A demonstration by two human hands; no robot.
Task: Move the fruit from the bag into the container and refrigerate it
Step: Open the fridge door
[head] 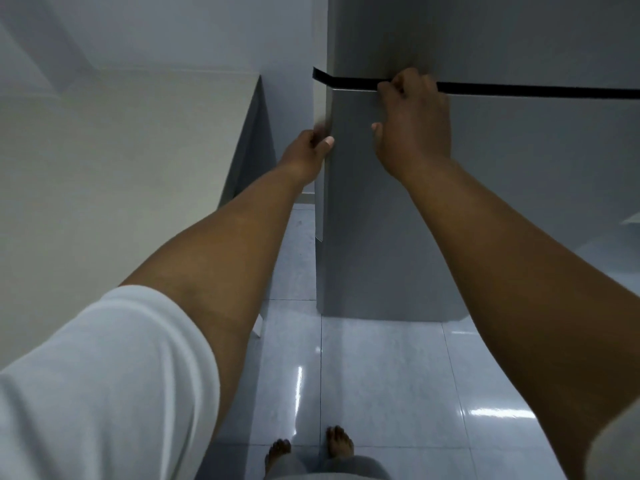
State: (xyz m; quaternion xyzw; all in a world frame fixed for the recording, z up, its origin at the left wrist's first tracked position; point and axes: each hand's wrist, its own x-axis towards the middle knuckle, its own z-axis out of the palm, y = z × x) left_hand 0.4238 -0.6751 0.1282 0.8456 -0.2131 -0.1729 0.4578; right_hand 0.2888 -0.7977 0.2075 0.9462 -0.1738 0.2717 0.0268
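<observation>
A tall grey refrigerator (502,188) stands right in front of me, with a dark gap between its upper and lower doors. My right hand (412,123) grips the top edge of the lower door (363,209) near its left corner, fingers hooked into the gap. My left hand (310,150) holds the left side edge of that same door, thumb on the front face. No fruit, bag or container is in view.
A pale wall (121,150) runs along the left, close to the fridge's side. Glossy light floor tiles (381,368) lie below, with my bare feet (311,448) at the bottom edge. A narrow gap separates the fridge from the wall.
</observation>
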